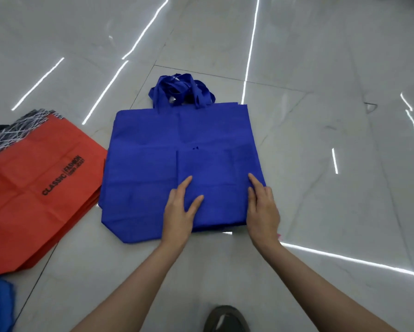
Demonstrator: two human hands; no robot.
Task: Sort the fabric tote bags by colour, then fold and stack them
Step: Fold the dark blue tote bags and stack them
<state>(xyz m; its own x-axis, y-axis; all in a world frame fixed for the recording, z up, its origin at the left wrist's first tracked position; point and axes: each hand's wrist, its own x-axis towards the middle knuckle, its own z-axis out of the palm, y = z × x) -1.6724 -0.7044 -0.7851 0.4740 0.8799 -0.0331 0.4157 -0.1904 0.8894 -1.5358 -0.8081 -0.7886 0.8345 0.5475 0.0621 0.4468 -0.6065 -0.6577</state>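
royal-blue fabric tote bags (153, 164): flat on grey tiled floor (321, 140), handles at far end. left hand (181, 212), right hand (262, 209): fingers straight, pressing the top bag, gripping nothing. beside, left: red-orange fabric tote stack (33, 188), printed "classic | fashion".

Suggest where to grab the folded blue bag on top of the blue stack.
Pinch the folded blue bag at its left edge, coming from the left, I'd say: that edge shows as a clear line on the flat blue stack, while its right and near edges run about flush with the stack's.
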